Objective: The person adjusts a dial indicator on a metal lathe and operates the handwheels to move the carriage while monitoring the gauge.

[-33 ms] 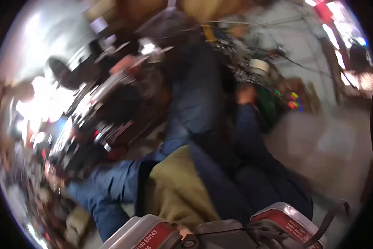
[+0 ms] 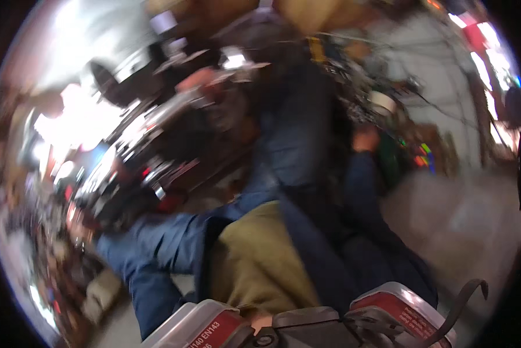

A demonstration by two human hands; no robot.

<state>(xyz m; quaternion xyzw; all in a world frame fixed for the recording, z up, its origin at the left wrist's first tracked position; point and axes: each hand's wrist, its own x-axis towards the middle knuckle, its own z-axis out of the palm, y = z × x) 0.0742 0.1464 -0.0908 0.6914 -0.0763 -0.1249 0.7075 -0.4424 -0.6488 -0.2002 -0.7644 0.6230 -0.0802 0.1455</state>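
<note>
- We see heavy motion blur across nearly the whole view; edges smear and small things cannot be told apart.
- The strongest light sits at the left, where a white blown-out patch (image 2: 78, 124) washes out all detail (glare, not a readable surface).
- A second bright band runs along the upper right rim, with red and white streaks.
- The middle is dim: the blue sleeves (image 2: 156, 240) and the olive cloth (image 2: 254, 261) lie in soft shade without crisp shadows.
- The pale floor (image 2: 475, 214) at the right is evenly lit but hazy.
- We note strong fisheye bending toward the rim, then a black border.
- The grey and red gear (image 2: 399, 304) at the lower edge is sharpest.
</note>
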